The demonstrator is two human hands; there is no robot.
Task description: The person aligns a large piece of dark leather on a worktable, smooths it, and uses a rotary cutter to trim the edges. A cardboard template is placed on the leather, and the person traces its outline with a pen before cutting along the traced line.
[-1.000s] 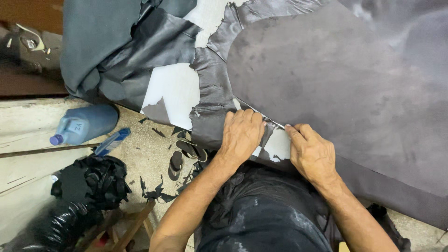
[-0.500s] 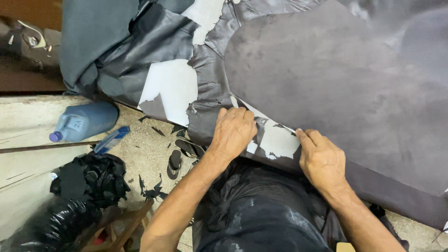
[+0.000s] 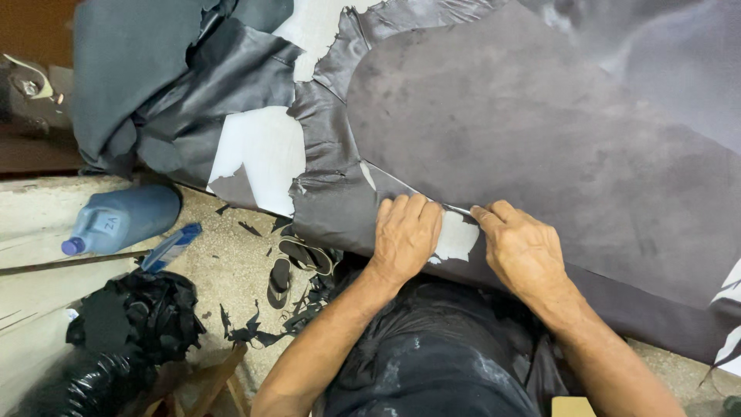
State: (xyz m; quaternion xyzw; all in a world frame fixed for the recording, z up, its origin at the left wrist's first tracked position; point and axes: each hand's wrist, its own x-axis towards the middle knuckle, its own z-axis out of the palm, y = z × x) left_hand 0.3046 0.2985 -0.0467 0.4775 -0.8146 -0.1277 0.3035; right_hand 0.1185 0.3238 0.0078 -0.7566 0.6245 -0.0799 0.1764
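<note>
Matt, suede-like leather sheet (image 3: 540, 147); glossy crumpled black plastic bag (image 3: 116, 340).

Scrap-littered concrete floor (image 3: 224, 270)

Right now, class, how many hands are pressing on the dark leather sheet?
2. The left hand lies flat on the leather sheet beside a pale patch; the right hand presses just right of that patch. No other hands show.

Broad leather hide (image 3: 540, 131) lies open beyond the hands; crumpled black leather (image 3: 185, 85) and blue bottle (image 3: 127, 220) crowd the left.
</note>
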